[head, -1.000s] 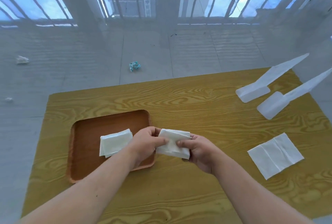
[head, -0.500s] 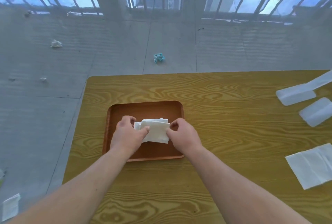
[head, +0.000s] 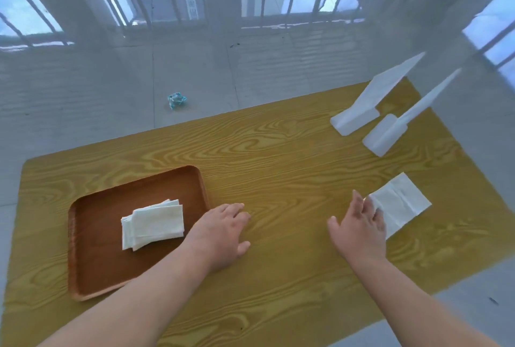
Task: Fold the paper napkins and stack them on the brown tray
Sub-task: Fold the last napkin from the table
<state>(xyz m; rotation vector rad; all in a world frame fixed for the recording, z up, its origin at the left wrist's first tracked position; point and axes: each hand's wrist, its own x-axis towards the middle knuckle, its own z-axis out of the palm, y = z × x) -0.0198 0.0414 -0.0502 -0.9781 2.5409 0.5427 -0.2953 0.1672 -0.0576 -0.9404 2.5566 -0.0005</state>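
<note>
The right hand (head: 361, 228) lies palm down with its fingers spread loosely, and its fingertips (head: 372, 208) rest on the near left corner of a flat, unfolded napkin (head: 401, 203); the hand is open and nothing is pinched in it, only touched. The left hand (head: 223, 232) is also open and holds nothing, palm down on the bare wood just beside the right rim of the brown tray (head: 83, 238), its forearm crossing over the tray's near right corner.

On the tray sits a small stack of folded napkins (head: 154, 224), slightly fanned so that the edges of the lower ones show at the left and at the top (how many there are I cannot tell). The stack lies toward the middle of the tray, apart from the left hand.

The unfolded napkin rests on the yellow wood-grain tabletop (head: 278, 157), well to the right of the tray, with crease lines across it.

Farther back on the right, two white plastic pieces (head: 362, 118) stand on flat bases near the far edge of the tabletop, each with a long blade slanting up and away. On the grey floor beyond the tabletop lies a small crumpled blue-green scrap (head: 176, 100).
</note>
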